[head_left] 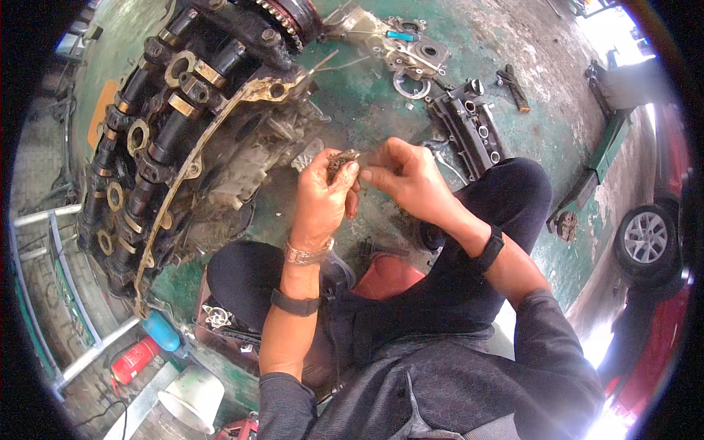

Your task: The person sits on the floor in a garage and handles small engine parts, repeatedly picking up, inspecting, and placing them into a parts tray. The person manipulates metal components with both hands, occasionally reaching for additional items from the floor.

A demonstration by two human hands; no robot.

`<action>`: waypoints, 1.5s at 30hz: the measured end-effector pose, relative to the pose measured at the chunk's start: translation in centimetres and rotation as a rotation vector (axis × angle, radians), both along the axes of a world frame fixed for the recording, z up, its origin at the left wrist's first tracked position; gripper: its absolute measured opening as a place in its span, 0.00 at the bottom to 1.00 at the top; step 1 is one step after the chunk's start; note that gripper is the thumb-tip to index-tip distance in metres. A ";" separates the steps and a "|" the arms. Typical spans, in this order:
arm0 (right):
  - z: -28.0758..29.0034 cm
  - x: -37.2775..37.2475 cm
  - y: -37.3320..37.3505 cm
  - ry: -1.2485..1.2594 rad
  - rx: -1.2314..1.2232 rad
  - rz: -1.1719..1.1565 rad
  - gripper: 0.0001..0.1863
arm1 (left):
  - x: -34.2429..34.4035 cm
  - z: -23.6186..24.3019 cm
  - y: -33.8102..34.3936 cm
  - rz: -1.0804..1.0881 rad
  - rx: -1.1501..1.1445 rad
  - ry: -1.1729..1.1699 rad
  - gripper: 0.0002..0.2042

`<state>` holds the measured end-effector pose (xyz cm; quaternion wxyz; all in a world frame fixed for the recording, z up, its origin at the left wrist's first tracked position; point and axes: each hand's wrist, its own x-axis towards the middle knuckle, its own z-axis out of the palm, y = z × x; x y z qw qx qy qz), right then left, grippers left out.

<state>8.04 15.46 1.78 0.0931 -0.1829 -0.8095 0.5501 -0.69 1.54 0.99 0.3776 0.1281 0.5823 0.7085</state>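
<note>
Engine (pixel 155 150) already opened up — left hand (pixel 320 196) pinches a part (pixel 342 160), still grimy; right hand (pixel 415 180) bunches its fingers beside it, hold unclear.

Fisheye on head, facing down; left hand (pixel 323 192) and right hand (pixel 412 182) near; glaring rim unclear.

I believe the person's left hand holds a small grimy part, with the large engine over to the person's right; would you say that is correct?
Not quite: the large engine is over to the person's left, as the head view shows. The left hand does hold a small grimy part.
</note>
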 end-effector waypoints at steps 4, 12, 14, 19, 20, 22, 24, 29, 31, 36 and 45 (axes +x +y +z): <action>0.5 -0.3 0.6 -0.154 -0.269 -0.030 0.17 | -0.5 -1.0 0.1 0.014 -0.078 0.212 0.03; -0.2 0.0 0.5 -0.144 -0.197 0.048 0.16 | -0.2 -0.6 -0.1 -0.004 0.002 0.039 0.02; -0.6 0.1 0.6 -0.124 -0.035 0.073 0.14 | -0.2 0.1 -0.1 -0.033 -0.008 -0.009 0.02; -0.7 0.3 0.3 0.022 0.003 0.062 0.14 | -0.3 0.3 -0.3 -0.046 -0.023 -0.016 0.02; -0.6 0.1 0.3 0.006 0.021 0.059 0.14 | -0.3 0.0 -0.3 -0.033 -0.020 -0.009 0.03; -0.2 0.0 0.4 -0.042 -0.053 0.052 0.15 | -0.6 -0.6 -0.3 0.001 -0.072 0.144 0.04; 0.2 -0.1 0.6 -0.122 -0.193 0.039 0.15 | -1.2 -1.2 -0.3 0.028 -0.162 0.392 0.05; -0.1 -0.1 0.7 -0.183 -0.382 0.062 0.14 | -0.9 -0.8 -0.4 -0.001 -0.203 0.372 0.02; -0.4 0.0 0.8 -0.140 -0.293 0.062 0.14 | -0.3 -0.2 -0.3 0.018 -0.139 0.154 0.02; -0.5 0.1 0.5 0.035 -0.052 0.075 0.15 | -0.6 0.7 0.1 0.038 -0.208 0.191 0.07; 0.7 -0.3 0.7 -0.250 -0.256 0.108 0.21 | -0.9 -1.3 -0.2 -0.004 -0.222 0.532 0.02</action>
